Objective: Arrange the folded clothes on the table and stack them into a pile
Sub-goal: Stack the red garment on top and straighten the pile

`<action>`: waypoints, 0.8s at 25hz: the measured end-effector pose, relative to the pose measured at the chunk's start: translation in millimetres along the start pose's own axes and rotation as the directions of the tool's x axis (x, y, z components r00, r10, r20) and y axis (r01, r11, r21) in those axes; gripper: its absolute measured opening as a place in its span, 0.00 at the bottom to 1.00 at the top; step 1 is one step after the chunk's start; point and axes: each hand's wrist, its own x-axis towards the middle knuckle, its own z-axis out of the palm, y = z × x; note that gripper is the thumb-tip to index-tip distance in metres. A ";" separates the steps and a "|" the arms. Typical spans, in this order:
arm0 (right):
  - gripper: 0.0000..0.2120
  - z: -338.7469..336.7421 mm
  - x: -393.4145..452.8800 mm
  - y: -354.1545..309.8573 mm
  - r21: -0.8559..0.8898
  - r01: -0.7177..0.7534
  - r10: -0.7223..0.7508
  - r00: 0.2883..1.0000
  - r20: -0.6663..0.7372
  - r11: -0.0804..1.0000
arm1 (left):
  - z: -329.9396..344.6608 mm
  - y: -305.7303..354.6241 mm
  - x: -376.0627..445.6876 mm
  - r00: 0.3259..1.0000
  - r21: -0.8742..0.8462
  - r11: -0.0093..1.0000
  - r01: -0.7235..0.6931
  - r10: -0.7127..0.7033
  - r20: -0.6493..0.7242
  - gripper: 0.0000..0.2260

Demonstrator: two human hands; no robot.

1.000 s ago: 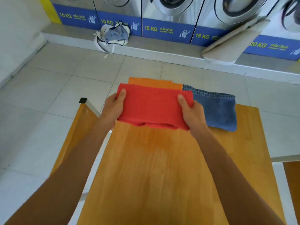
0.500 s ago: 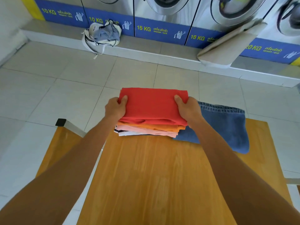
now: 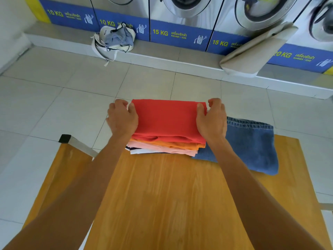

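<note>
Hands (image 3: 123, 120) (image 3: 212, 120) gripping pile (image 3: 167, 121), tote (image 3: 113, 39) seemingly holding clothes

- the top cloth (image 3: 167, 120) in the pile under my hands is plain red.
- beneath it i see an orange layer (image 3: 180, 144), then a pale pink one (image 3: 162, 147), then white with a dark navy edge (image 3: 142, 151).
- the jeans (image 3: 252, 145) beside the pile are mid-blue denim.
- the table (image 3: 171, 204) is honey-orange wood grain.
- the floor tiles (image 3: 54, 109) are pale grey-white.
- the washer panels (image 3: 180, 36) are blue with yellow lettering.
- the bag (image 3: 113, 38) on the ledge is cream with grey-blue cloth inside.
</note>
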 end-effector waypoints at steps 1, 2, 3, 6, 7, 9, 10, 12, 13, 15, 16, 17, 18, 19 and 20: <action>0.20 3.2 -2.8 -5.6 -0.060 0.136 -0.138 0.990 -0.021 0.989 | 2.5 11.8 -5.8 0.985 0.026 0.987 -0.156 0.158 -0.070 0.12; 0.20 9.3 -7.7 -11.4 -0.155 0.278 -0.275 0.961 0.042 0.948 | 8.0 24.2 -16.1 0.937 0.057 0.940 -0.338 0.341 -0.079 0.13; 0.21 17.8 -12.9 -13.9 -0.256 0.404 -0.372 0.914 0.164 0.878 | 16.6 35.2 -30.8 0.865 0.094 0.862 -0.499 0.502 -0.009 0.15; 0.25 35.1 -18.1 0.5 -0.401 0.528 -0.365 0.833 0.416 0.748 | 45.6 35.1 -64.5 0.705 0.252 0.668 -0.700 0.592 0.390 0.23; 0.26 35.7 -17.9 8.4 -0.400 0.507 -0.340 0.842 0.418 0.763 | 50.2 25.2 -64.6 0.693 0.290 0.640 -0.711 0.571 0.440 0.25; 0.26 38.8 -19.1 19.6 -0.379 0.475 -0.327 0.860 0.392 0.794 | 53.3 7.5 -56.7 0.694 0.338 0.611 -0.716 0.567 0.443 0.27; 0.27 40.8 -19.7 20.8 -0.369 0.456 -0.316 0.869 0.381 0.810 | 54.0 3.0 -54.5 0.690 0.350 0.598 -0.721 0.569 0.448 0.27; 0.28 44.1 -18.5 17.3 -0.388 0.429 -0.290 0.884 0.367 0.816 | 56.0 3.0 -54.0 0.690 0.365 0.589 -0.721 0.557 0.463 0.28; 0.28 44.3 -18.2 16.3 -0.407 0.431 -0.280 0.882 0.379 0.805 | 57.5 4.7 -55.7 0.693 0.374 0.588 -0.718 0.551 0.465 0.28; 0.29 41.9 -18.5 15.8 -0.424 0.456 -0.264 0.860 0.437 0.782 | 58.2 6.0 -57.6 0.699 0.377 0.594 -0.711 0.533 0.477 0.28; 0.29 41.8 -19.4 17.2 -0.425 0.456 -0.256 0.857 0.448 0.782 | 57.9 5.6 -57.1 0.700 0.376 0.598 -0.708 0.521 0.489 0.28; 0.29 42.4 -21.0 18.2 -0.426 0.443 -0.248 0.863 0.440 0.789 | 57.6 5.1 -56.7 0.700 0.376 0.600 -0.706 0.510 0.500 0.28; 0.29 42.7 -22.2 17.5 -0.425 0.425 -0.234 0.872 0.431 0.799 | 56.7 5.3 -56.4 0.697 0.370 0.604 -0.706 0.500 0.513 0.28; 0.29 42.5 -21.6 15.4 -0.422 0.417 -0.220 0.870 0.440 0.805 | 55.0 6.8 -55.7 0.694 0.357 0.613 -0.705 0.491 0.527 0.27; 0.29 42.1 -19.1 12.4 -0.424 0.429 -0.213 0.858 0.467 0.797 | 53.9 9.8 -54.0 0.693 0.339 0.629 -0.699 0.480 0.538 0.27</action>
